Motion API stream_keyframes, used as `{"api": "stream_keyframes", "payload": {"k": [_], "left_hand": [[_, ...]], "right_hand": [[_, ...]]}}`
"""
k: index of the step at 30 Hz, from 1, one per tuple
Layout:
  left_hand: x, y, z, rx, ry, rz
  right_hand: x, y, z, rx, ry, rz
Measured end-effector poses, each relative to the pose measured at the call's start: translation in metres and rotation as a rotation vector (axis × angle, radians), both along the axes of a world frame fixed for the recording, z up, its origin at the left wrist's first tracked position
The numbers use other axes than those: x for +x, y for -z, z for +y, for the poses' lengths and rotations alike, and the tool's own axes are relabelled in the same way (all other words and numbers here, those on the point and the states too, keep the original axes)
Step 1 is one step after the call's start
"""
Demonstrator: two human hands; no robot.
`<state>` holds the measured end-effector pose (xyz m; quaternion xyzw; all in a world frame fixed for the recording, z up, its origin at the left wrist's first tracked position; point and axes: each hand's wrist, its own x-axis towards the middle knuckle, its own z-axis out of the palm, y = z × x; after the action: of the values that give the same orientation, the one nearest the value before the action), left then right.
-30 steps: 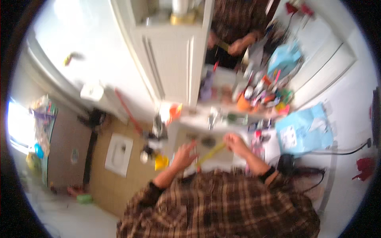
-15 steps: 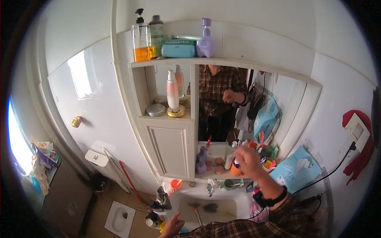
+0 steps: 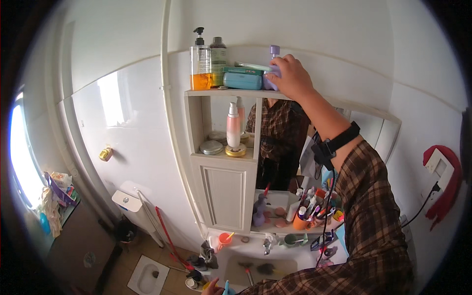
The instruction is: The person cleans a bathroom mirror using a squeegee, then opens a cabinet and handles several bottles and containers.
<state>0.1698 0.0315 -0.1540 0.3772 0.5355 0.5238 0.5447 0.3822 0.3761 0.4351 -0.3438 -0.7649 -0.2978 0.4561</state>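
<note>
Right hand point(image 3: 292, 76) raised above the cabinet point(image 3: 222, 196), over the right part of its top, at a purple bottle point(image 3: 274, 51) that stands upright there. Fingers bent, thumb apart from forefinger, both overlapping the bottle. A pale green flat thing point(image 3: 253, 66), tilted atop a blue case point(image 3: 242, 81) on the cabinet's top, runs up to the fingertips; which of the two they bear on, or whether they pinch either, cannot be told.

Left hand point(image 3: 212, 286) well below the cabinet, cut by the lower edge of view. One finger points up; the others are hidden, spread or pressed together not discernible. Light blue thing point(image 3: 226, 287) just beside it, also below the cabinet; contact unclear.

Further left on the cabinet's top: clear pump bottle point(image 3: 200, 69) with orange liquid, dark-capped green bottle point(image 3: 218, 61) next to it. In the cabinet's open compartment: pink-and-white bottle point(image 3: 233, 125) above a gold-lidded jar point(image 3: 235, 150), round silver tin point(image 3: 211, 147) to their left.

Right of the cabinet's door: mirror point(image 3: 280, 147), with an orange holder point(image 3: 300, 222) crammed with brushes and tubes below it. Under the cabinet: white sink point(image 3: 290, 268), dark-headed brush point(image 3: 266, 268) lying inside.
</note>
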Motion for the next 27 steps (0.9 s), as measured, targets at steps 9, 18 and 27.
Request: {"api": "stream_keyframes", "payload": {"k": [9, 18, 27], "left_hand": [[-0.007, 0.036, -0.014, -0.051, -0.011, 0.079], [-0.012, 0.056, -0.014, 0.028, -0.022, 0.051], [-0.01, -0.016, 0.004, 0.032, 0.096, 0.422]], "right_hand": [[-0.007, -0.009, 0.029, 0.105, 0.146, -0.092], [0.003, -0.01, -0.004, 0.19, -0.067, 0.141], [0.037, 0.078, -0.062, -0.159, -0.416, 0.286]]}}
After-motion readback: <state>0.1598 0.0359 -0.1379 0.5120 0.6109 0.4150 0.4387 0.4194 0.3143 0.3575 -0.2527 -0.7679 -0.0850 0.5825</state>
